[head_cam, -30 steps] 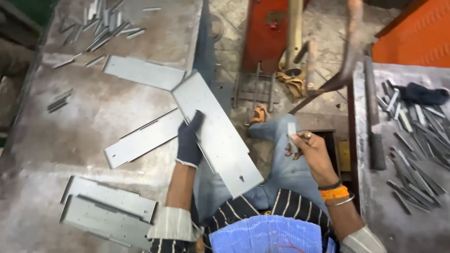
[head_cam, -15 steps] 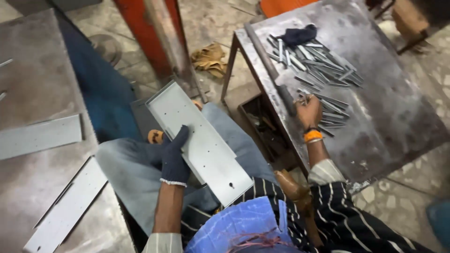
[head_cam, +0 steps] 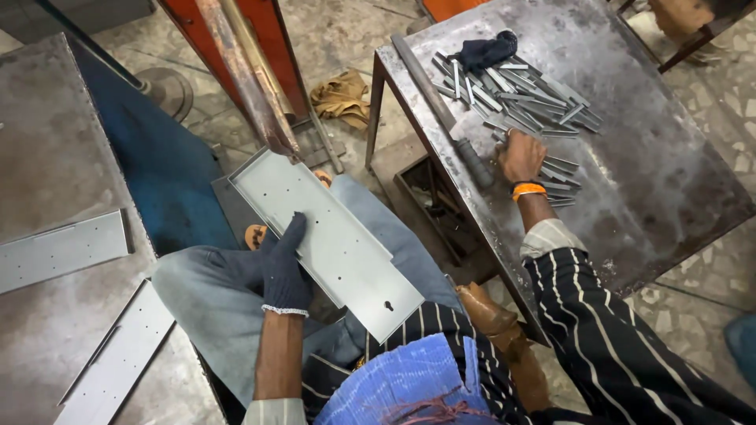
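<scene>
1. The left hand (head_cam: 285, 267), in a dark glove with a white cuff, is clamped on the near long edge of a grey sheet-metal panel (head_cam: 331, 240), fingers curled over its folded rim.
2. That panel lies slantwise across the person's lap, on the blue jeans; it is long and rectangular, with small holes punched along it and a keyhole slot near its lower corner.
3. The right hand (head_cam: 521, 156), bare with an orange band at the wrist, rests on the table (head_cam: 654, 189) to the right, fingers bent down onto a heap of small metal strips (head_cam: 516, 98); whether it has actually pinched one I cannot tell.
4. Just beside that hand, towards the table's left edge, lies a long steel bar (head_cam: 441, 110) with a dark grip.
5. At the far end of the heap sits a crumpled dark glove (head_cam: 484, 49).
6. Off to the left, a second table (head_cam: 47, 165) carries two more flat grey panels (head_cam: 59, 250), well apart from the one in the lap.
7. On the floor beyond the knees lies a tan rag (head_cam: 340, 96), next to a rusty orange-red post (head_cam: 244, 75).
</scene>
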